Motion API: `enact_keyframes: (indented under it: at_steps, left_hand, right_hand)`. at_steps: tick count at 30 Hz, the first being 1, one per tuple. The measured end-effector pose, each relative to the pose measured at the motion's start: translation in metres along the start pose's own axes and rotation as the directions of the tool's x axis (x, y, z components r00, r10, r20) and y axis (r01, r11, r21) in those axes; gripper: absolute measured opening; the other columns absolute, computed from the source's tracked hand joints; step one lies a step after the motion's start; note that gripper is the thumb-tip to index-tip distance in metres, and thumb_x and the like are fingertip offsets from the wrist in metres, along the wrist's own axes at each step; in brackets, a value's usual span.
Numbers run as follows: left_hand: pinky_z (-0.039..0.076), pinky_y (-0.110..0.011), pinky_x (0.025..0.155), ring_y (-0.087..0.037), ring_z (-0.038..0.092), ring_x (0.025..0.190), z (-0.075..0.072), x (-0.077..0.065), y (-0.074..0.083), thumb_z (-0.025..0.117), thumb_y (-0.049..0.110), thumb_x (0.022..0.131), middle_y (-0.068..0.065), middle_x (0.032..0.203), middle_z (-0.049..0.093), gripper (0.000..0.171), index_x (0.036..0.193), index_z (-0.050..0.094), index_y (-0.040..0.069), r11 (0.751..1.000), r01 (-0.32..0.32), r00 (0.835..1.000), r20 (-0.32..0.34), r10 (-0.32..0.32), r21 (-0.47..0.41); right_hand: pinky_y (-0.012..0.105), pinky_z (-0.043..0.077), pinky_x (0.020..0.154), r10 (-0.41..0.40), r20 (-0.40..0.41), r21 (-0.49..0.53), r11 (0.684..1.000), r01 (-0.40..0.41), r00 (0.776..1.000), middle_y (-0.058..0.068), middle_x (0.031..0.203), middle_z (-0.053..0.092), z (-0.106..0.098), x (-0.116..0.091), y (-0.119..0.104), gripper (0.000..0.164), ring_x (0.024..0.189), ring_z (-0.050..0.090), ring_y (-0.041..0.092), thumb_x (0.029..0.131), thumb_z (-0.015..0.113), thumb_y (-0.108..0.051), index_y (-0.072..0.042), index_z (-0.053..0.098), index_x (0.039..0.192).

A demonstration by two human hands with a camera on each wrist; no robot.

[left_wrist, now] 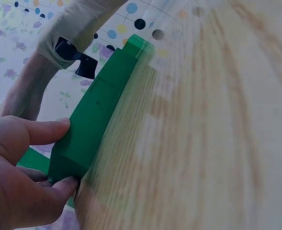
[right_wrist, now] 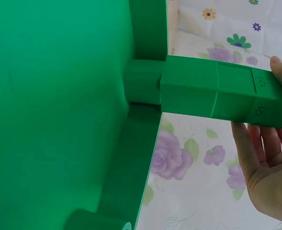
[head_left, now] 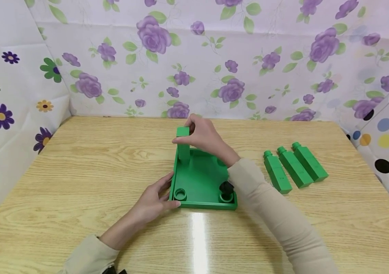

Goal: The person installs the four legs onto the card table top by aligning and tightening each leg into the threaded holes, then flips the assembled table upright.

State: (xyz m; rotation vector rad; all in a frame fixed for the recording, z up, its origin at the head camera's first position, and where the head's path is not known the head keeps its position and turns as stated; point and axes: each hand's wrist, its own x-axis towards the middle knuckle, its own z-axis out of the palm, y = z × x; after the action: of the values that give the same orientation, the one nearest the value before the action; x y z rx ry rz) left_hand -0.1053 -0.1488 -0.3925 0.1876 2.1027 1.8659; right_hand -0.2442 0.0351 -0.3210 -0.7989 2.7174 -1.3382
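A shallow green tray with a raised rim and round corner sockets lies on the table. My left hand grips its front left corner, thumb on the rim; the left wrist view shows thumb and fingers pinching the tray's edge. At the back left corner, my right hand holds a green square post upright by its top. In the right wrist view the lower end of the post meets the round socket. The front left socket has nothing in it.
Three more green posts with round necks lie side by side on the wooden table, right of the tray. A black object overlaps the front right socket. Flowered cloth hangs behind the table.
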Motion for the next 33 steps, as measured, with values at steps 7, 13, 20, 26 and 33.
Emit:
enact_keyframes:
  at_steps: [7,13,20,26,33]
  left_hand:
    - [0.037,-0.032,0.107,-0.03,0.027,0.14,0.0,0.0,0.001,0.072,-0.008,0.081,-0.019,0.152,0.03,0.085,0.152,0.026,0.004,1.0,0.003,1.0,-0.002,-0.003,0.004]
    - [0.037,-0.033,0.108,-0.031,0.027,0.14,0.002,-0.001,0.002,0.071,-0.008,0.082,-0.019,0.152,0.031,0.085,0.152,0.025,0.004,1.0,0.012,1.0,-0.002,-0.012,0.006]
    - [0.036,-0.034,0.108,-0.03,0.026,0.141,0.001,-0.002,0.002,0.071,-0.007,0.082,-0.019,0.152,0.03,0.085,0.153,0.026,0.005,1.0,0.023,1.0,-0.01,-0.023,0.018]
    - [0.039,-0.033,0.106,-0.032,0.028,0.14,0.001,-0.002,0.001,0.072,-0.008,0.081,-0.021,0.151,0.031,0.086,0.152,0.025,0.003,1.0,0.021,1.0,-0.018,-0.021,0.012]
    - [0.039,-0.035,0.106,-0.033,0.029,0.139,0.002,-0.001,0.0,0.072,-0.01,0.08,-0.021,0.15,0.033,0.086,0.152,0.025,0.002,1.0,0.008,1.0,-0.022,-0.008,0.004]
  right_hand:
    - [0.034,0.042,0.058,-0.028,-0.022,-0.011,1.0,0.028,0.999,0.008,0.08,0.051,0.001,-0.001,-0.001,0.041,0.068,0.047,0.022,0.078,0.082,-0.033,-0.008,0.053,0.093]
    - [0.031,0.047,0.064,-0.08,-0.004,-0.044,0.996,0.08,0.997,0.003,0.087,0.056,0.001,-0.001,0.002,0.035,0.074,0.052,0.017,0.08,0.081,-0.033,-0.01,0.06,0.095]
    - [0.03,0.051,0.083,-0.124,0.063,-0.078,0.989,0.128,0.99,0.008,0.118,0.06,-0.001,-0.004,0.004,0.059,0.098,0.056,0.018,0.082,0.08,-0.031,-0.003,0.058,0.129]
    - [0.029,0.047,0.098,-0.076,0.178,0.141,0.989,0.051,0.981,0.007,0.137,0.052,-0.013,-0.008,0.009,0.058,0.117,0.053,0.022,0.087,0.075,-0.022,-0.008,0.052,0.139]
    - [0.032,0.044,0.103,-0.078,0.348,0.368,0.928,-0.059,0.934,0.004,0.144,0.047,-0.028,-0.002,0.019,0.061,0.129,0.047,0.021,0.09,0.07,-0.011,-0.012,0.046,0.145]
